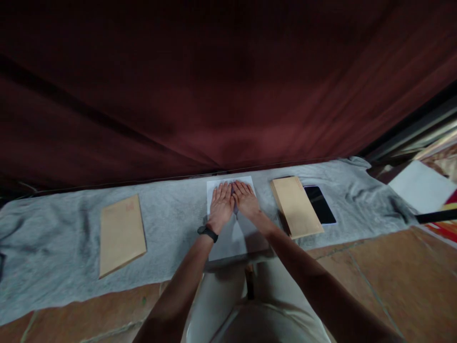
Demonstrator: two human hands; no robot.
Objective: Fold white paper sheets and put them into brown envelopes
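Both of my hands lie flat, palms down and side by side, on a white sheet of paper that rests on a grey cloth. My left hand, with a black band on its wrist, presses the sheet's far left part. My right hand presses its far right part, thumbs nearly touching. Neither hand grips anything. A brown envelope lies to the left on the cloth. A stack of brown envelopes lies just right of the paper.
A dark phone lies beside the right envelope stack. A dark red curtain hangs behind the cloth. Tiled floor runs along the front. White paper and coloured items sit at the far right. My knees are below the sheet.
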